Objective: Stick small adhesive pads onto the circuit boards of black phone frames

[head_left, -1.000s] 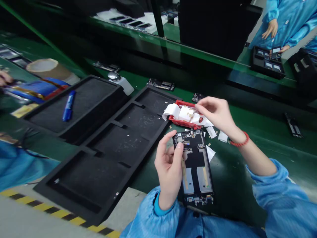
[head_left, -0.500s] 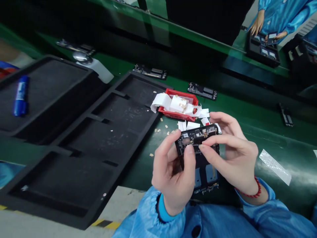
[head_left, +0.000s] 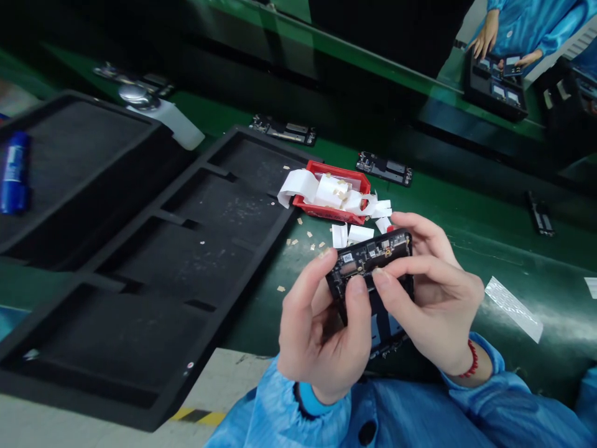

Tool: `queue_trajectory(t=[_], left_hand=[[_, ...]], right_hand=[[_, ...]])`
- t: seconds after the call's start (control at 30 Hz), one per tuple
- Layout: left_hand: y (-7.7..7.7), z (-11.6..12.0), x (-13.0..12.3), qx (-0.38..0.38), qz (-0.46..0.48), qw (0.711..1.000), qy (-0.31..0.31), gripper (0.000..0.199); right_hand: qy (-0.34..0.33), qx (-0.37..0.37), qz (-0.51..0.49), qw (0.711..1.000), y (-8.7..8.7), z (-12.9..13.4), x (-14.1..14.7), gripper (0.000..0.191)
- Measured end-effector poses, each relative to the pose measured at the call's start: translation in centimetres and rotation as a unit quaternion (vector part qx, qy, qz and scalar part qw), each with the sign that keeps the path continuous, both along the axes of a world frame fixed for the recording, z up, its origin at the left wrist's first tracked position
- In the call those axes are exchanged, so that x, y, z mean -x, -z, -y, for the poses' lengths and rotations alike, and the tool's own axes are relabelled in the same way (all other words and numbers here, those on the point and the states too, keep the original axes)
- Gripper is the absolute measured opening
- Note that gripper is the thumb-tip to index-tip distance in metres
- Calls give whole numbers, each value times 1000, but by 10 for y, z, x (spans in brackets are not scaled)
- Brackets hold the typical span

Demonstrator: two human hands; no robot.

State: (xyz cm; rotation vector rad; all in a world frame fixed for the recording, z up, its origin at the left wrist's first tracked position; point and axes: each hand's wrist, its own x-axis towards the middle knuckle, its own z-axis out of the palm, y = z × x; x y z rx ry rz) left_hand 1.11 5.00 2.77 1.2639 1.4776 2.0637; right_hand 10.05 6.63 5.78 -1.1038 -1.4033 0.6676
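An opened phone body (head_left: pixel 373 252) with its circuit board exposed is held tilted above the green bench. My left hand (head_left: pixel 321 330) grips its left side, thumb on the front near the board's lower edge. My right hand (head_left: pixel 429 298) is at the right side, with fingers behind the phone and thumb and index finger closed together over the board. Whatever the right fingertips may pinch is too small to make out. Just beyond the phone sits a red bin (head_left: pixel 333 214) holding white paper strips (head_left: pixel 332 190), with more white scraps (head_left: pixel 360 234) beside it.
A black compartment tray (head_left: pixel 224 249) lies to the left, beside a black block with a blue marker (head_left: pixel 15 171). More phone bodies (head_left: pixel 385 168) lie along the back. A clear strip (head_left: pixel 513 308) is at right. A co-worker's hand (head_left: pixel 487 34) shows beyond the partition.
The phone has tilted slightly in my hands, its lower part now more covered by my right hand. My thumbs stay by the board. The view has shifted a little to the right.
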Motion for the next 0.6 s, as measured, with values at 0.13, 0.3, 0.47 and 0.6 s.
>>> queue_trajectory(t=[0.13, 0.3, 0.47, 0.6], left_hand=[[-3, -2, -2, -1, 2, 1000, -20, 41], [-7, -3, -5, -2, 3, 1000, -23, 38], [-8, -2, -5, 15, 13, 1000, -22, 46], [-8, 0, -1, 32, 14, 999, -6, 49]], right_hand=[[9, 2, -12, 1000, -1, 0, 3, 17], [19, 0, -14, 1000, -1, 0, 3, 18], [19, -5, -15, 1000, 0, 1, 4, 17], [-11, -1, -20, 1000, 0, 4, 1, 21]])
